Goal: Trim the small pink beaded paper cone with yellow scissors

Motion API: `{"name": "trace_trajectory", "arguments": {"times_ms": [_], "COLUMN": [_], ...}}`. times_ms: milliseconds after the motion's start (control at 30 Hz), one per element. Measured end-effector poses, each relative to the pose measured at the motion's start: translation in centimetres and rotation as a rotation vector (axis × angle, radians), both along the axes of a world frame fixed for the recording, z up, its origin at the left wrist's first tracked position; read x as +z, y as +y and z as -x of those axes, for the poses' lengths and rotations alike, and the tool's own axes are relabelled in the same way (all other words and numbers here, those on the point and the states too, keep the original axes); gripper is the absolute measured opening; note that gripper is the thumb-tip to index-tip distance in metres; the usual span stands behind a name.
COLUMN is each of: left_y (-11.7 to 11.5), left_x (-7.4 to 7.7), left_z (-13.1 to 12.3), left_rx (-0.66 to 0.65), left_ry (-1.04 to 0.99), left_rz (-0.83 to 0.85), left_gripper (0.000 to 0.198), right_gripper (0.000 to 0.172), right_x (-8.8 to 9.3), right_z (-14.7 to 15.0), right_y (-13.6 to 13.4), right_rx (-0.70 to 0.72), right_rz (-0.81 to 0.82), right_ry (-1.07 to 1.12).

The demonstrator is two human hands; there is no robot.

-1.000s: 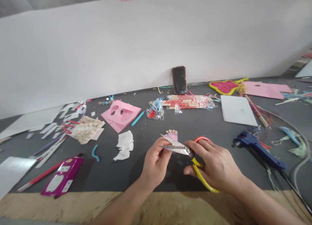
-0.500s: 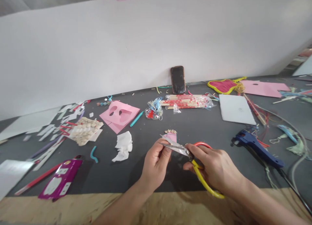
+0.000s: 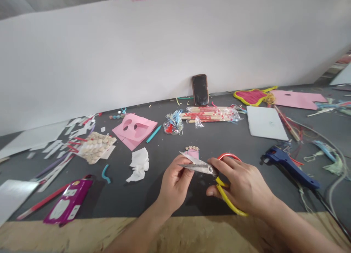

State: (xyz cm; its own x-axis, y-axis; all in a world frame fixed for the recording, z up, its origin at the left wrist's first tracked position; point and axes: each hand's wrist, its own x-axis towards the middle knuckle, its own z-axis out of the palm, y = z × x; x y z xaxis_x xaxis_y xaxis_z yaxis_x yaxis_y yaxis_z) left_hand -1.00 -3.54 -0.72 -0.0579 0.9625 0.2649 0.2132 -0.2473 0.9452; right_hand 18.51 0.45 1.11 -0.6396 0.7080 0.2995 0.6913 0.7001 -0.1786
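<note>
I could nip my left hand [image 3: 174, 181], because the scissors [image 3: 201, 167] gape right by its finger and thumb, low in the middle of the frame. My right hand [image 3: 244, 180] grips the handles, spread part way. My left fingers pinch close; I can't tell what they hold.

One pair scissors [image 3: 202, 168], one phone [image 3: 200, 90], one glue gun [image 3: 291, 166], one purple packet [image 3: 68, 201].
</note>
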Motion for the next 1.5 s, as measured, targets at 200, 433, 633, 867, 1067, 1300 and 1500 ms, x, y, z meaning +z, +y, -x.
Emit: {"name": "trace_trajectory", "arguments": {"times_ms": [200, 433, 633, 867, 1067, 1300, 1500], "left_y": [0.17, 0.17, -0.11, -0.19, -0.03, -0.16, -0.02], "left_x": [0.39, -0.1, 0.05, -0.03, -0.1, 0.39, 0.3], "left_z": [0.13, -0.03, -0.38, -0.18, 0.08, 0.19, 0.17], "left_rx": [-0.016, 0.016, 0.035, 0.028, 0.005, -0.029, -0.037], "left_ry": [0.035, 0.018, 0.003, -0.055, -0.025, -0.002, -0.003], "left_rz": [-0.018, -0.019, 0.034, 0.034, 0.009, 0.005, 0.018], "left_gripper": [0.021, 0.021, 0.018, 0.015, 0.017, 0.02, 0.024], "right_gripper": [0.058, 0.051, 0.046, 0.052, 0.064, 0.063, 0.052], "right_x": [-0.18, -0.76, -0.61, -0.53, -0.24, -0.25, -0.7], "right_z": [-0.01, 0.01, -0.08, 0.09, -0.01, 0.07, 0.01], "right_y": [-0.04, -0.34, -0.64, -0.16, -0.16, -0.16, -0.31], "right_rx": [0.061, 0.054, 0.034, 0.019, 0.028, 0.052, 0.051], "right_rz": [0.083, 0.036, 0.042, -0.021, 0.026, 0.104, 0.065], "right_ry": [0.034, 0.006, -0.016, -0.016, -0.025, 0.032, 0.02]}}
